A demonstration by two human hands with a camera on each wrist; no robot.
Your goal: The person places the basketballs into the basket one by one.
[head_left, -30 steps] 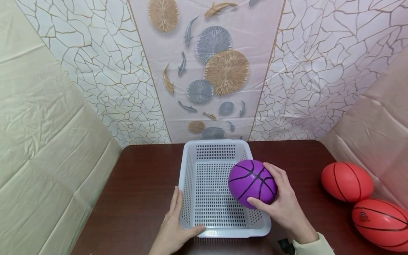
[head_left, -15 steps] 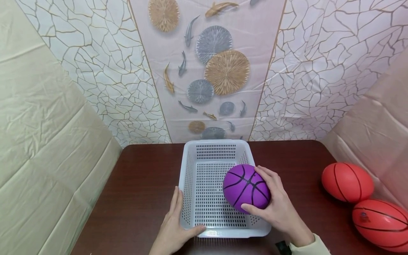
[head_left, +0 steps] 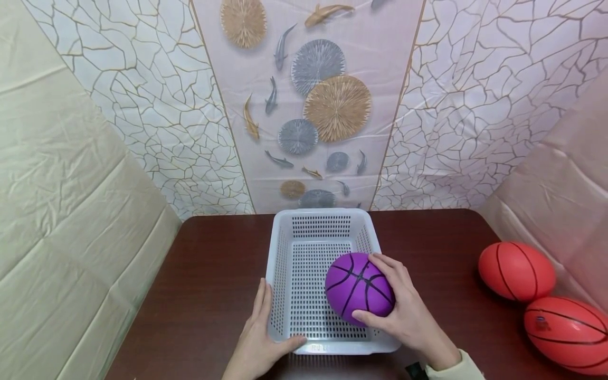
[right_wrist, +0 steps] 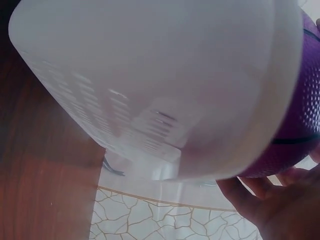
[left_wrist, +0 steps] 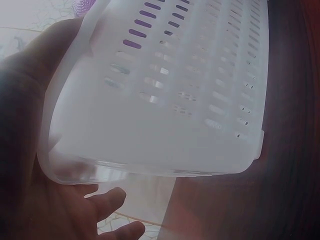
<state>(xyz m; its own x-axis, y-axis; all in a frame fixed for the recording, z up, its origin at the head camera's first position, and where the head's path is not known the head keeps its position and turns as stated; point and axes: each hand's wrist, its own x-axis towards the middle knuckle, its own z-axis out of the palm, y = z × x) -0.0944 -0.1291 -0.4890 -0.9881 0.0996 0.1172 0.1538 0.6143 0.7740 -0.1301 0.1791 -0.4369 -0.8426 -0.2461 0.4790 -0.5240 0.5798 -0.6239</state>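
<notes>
A purple basketball (head_left: 353,285) with black lines is in my right hand (head_left: 404,311). The thumb lies on its near side and the fingers on its far right side. The ball is over the right front part of a white perforated plastic basket (head_left: 324,347); whether it touches the bottom I cannot tell. In the right wrist view the basket wall (right_wrist: 165,65) partly covers the ball (right_wrist: 295,130). My left hand (head_left: 258,332) holds the basket's near left corner, thumb over the front rim and fingers along the left side. The left wrist view shows its fingers (left_wrist: 112,200) beyond the corner.
Two red basketballs, one farther (head_left: 518,271) and one nearer (head_left: 567,332), lie at the right of the dark wooden table (head_left: 214,274). Behind the table hangs a patterned cloth (head_left: 309,132). Pale padded panels (head_left: 71,211) flank both sides.
My right hand has moved the purple basketball left and toward me, farther over the basket. The left hand and the basket have stayed in place.
</notes>
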